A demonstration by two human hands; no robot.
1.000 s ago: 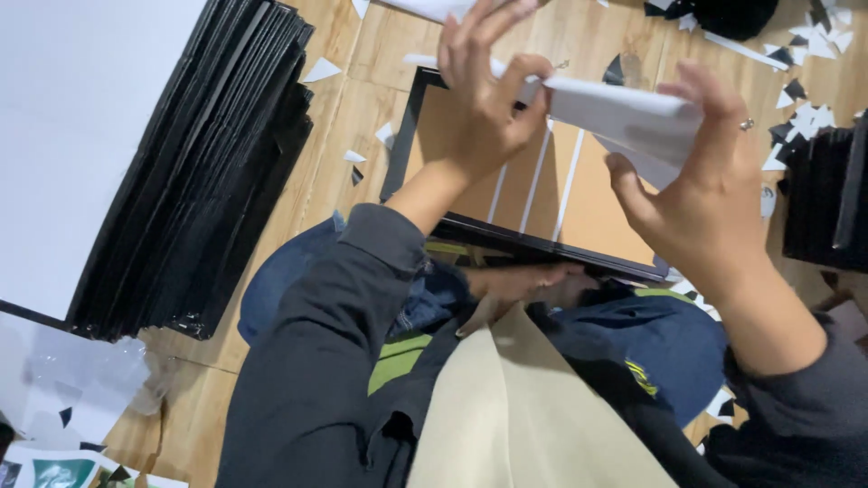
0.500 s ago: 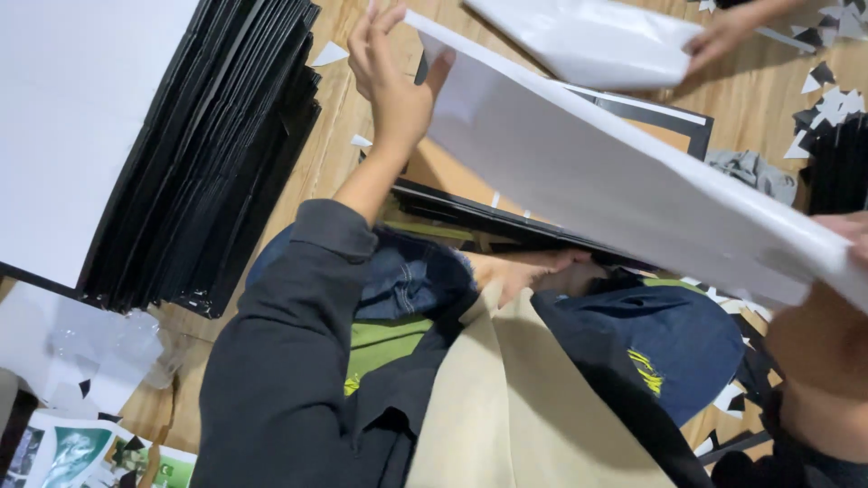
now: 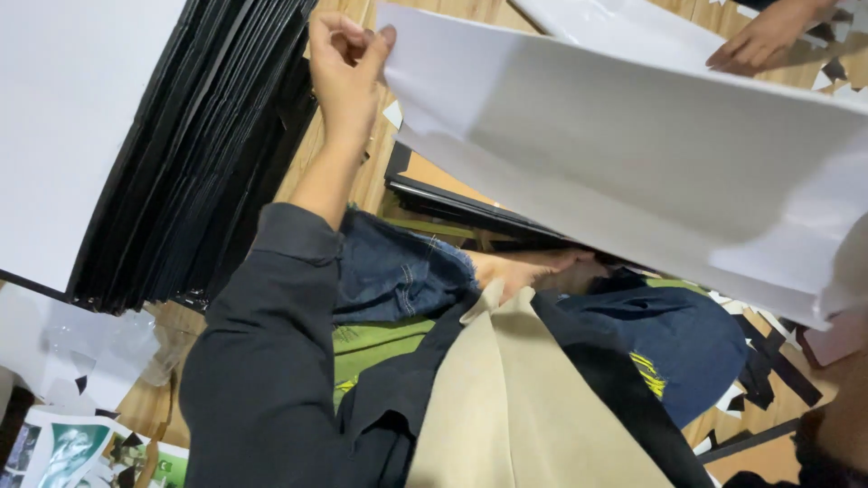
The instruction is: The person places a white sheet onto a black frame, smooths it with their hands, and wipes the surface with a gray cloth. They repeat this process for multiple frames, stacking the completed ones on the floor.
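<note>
My left hand [image 3: 348, 63] is raised at the top and pinches the left corner of a large white sheet [image 3: 633, 154]. The sheet hangs tilted across the right half of the view, above my lap. Only a strip of my right forearm [image 3: 845, 420] shows at the lower right; the hand itself is hidden behind the sheet's curled right end. Under the sheet lies a black picture frame with a brown backing [image 3: 425, 176] on the wooden floor [image 3: 362, 190].
A tall stack of black frames [image 3: 199, 154] lies at the left with a white board [image 3: 72, 117] on it. Another person's hand [image 3: 768, 36] rests on a second white sheet at the top right. Paper scraps [image 3: 750, 389] and printed pictures [image 3: 63, 452] litter the floor.
The crumpled white paper I held in both hands is gone. The large white sheet has come up over the frame, and my left hand has shifted to its corner.
</note>
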